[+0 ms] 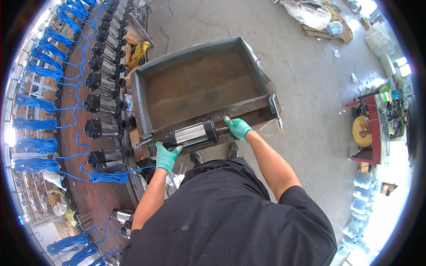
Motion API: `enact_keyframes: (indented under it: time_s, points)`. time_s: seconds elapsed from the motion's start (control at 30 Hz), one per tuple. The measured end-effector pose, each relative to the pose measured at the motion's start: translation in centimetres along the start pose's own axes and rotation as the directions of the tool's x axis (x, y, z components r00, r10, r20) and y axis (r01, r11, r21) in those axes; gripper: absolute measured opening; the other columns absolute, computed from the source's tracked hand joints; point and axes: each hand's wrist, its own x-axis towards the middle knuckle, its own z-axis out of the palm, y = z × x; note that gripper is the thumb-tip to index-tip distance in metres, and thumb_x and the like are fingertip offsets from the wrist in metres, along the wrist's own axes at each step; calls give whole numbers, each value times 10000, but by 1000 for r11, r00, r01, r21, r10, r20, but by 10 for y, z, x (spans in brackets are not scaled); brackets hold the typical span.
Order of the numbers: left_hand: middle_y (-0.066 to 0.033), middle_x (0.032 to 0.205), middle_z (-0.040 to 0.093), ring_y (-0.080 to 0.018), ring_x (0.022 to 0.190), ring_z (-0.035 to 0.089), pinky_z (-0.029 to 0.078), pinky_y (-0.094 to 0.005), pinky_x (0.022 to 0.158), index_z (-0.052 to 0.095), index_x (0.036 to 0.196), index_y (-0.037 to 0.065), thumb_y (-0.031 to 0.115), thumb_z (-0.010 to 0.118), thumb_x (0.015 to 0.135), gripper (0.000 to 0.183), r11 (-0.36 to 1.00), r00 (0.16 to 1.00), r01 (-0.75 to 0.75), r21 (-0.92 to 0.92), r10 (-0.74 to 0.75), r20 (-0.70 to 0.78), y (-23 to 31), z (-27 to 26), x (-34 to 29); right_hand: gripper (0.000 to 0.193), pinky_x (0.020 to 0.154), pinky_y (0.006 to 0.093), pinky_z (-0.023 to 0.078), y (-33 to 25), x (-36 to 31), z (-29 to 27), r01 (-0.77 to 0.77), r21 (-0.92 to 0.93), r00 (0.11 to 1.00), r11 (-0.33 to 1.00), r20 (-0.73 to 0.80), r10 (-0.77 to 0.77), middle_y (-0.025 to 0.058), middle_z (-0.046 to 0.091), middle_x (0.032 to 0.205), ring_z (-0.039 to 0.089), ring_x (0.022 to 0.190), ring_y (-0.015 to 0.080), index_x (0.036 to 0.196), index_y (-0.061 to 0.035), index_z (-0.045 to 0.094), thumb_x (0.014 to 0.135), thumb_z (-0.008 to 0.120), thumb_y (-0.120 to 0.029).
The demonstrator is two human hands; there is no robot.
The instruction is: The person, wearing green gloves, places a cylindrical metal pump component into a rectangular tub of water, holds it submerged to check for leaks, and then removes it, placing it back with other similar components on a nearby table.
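Note:
A motor pump (191, 135) with a shiny steel cylinder and black ends lies level across the near edge of a metal water tank (138, 99). My left hand (166, 157), in a green glove, grips the pump's black left end from below, thumb toward the cylinder. At its other end, my gloved right hand (239, 128) is closed around a short dark rod (222, 129) that sticks out of the pump. The fingers under the rod are hidden. A blue cable (142, 169) runs from the left bench to beside my left wrist.
On the left, a long brown bench (71, 133) carries a row of similar pumps (104, 104) and coiled blue cables (35, 124). A metal fitting (275, 106) is fixed at the tank's right corner. A red cart (372, 128) stands far right, near several clear water bottles (359, 206).

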Motion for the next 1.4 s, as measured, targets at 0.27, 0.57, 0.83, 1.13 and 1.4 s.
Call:
enact_keyframes:
  time_s: [0.27,0.57,0.83,1.13,1.4]
  points:
    - [-259,1236,632,-339,1125,623,466,-367,1029,397,1346,-133,297,926,736,914,998,999,-42,-36,41,-17,-4,-4,5,403,583,319,486,-6,-22,-9,74,353,993,933,61,-102,33,602,895,566,758,125,1169,-72,593,1015,600,-444]
    - [-264,1209,651,-364,1110,649,501,-398,983,393,1337,-100,370,927,727,937,998,999,48,30,-49,21,-3,3,-1,574,573,347,463,3,-12,-22,43,105,993,993,103,-54,57,626,690,571,603,163,827,-28,678,1015,562,-558]
    - [-262,1219,645,-378,1123,651,510,-401,983,403,1321,-91,432,933,701,968,990,998,61,127,-63,9,8,-2,-3,307,945,472,513,4,-31,-37,614,-578,656,538,-5,-755,195,673,1224,646,1087,395,1181,-93,680,959,631,-299]
    - [-257,1214,655,-354,1125,655,507,-392,987,393,1341,-89,394,931,712,959,989,994,89,120,-96,49,29,-8,-7,378,883,371,517,29,0,-14,428,24,904,903,-20,-428,126,718,1083,672,996,255,1248,-30,648,1011,626,-323]
    - [-244,1224,652,-339,1128,654,506,-387,988,409,1302,-89,382,933,711,920,991,997,73,109,-76,19,15,-1,-2,387,703,352,544,18,0,-4,276,62,959,959,-82,-270,55,682,881,679,791,231,1261,-73,635,991,663,-349]
